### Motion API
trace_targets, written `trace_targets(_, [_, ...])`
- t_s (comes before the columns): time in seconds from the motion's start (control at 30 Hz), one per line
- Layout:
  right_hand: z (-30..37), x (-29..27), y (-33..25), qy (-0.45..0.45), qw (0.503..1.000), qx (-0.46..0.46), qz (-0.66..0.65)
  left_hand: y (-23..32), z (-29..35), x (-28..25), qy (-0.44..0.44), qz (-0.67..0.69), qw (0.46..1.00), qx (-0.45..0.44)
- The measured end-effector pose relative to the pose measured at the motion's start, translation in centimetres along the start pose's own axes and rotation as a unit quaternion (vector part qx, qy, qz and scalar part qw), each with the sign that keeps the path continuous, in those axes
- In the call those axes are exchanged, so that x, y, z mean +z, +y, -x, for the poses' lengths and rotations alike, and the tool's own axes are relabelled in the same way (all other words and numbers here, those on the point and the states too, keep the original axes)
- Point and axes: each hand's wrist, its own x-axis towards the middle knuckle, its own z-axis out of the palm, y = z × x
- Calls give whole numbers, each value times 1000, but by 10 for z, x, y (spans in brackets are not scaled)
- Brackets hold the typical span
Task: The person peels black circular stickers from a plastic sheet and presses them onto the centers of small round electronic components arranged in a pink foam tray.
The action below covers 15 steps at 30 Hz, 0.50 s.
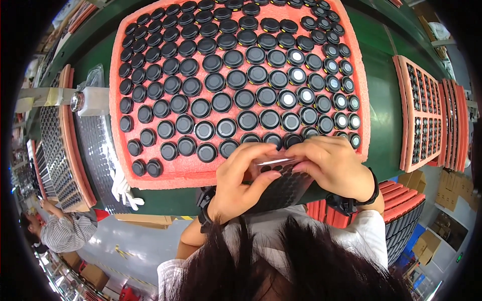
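left hand (236,183) and right hand (339,165) each pinch, thumb against fingers, the top edge of a clear sheet with dark round spots (285,186), just below the frame's centre. above it, a pink foam tray (362,100) of black round pieces (214,82) covers much of the green surface (384,145). a white glove (124,189) lies left of centre; grey floor (143,246) and a person in stripes (68,234) show lower left, cardboard boxes (448,188) far right.

A glossy, see-through sheet (285,189) bearing rows of dark round spots tilts between left hand (238,183) and right hand (341,165), beside the pink foam tray (165,181).
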Motion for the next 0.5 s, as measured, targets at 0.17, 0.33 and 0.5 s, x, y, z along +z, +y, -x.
trace_targets(0.17, [-1, 9, -2, 17, 1000, 1, -7, -13, 6, 4, 19, -4, 1000, 16])
trace_targets(0.33, [-5, 20, -11, 62, 998, -5, -26, -11, 6, 3, 29, -75, 995, 51])
trace_targets(0.5, [-4, 27, -8, 67, 996, 6, -58, -10, 7, 3, 24, -89, 994, 53])
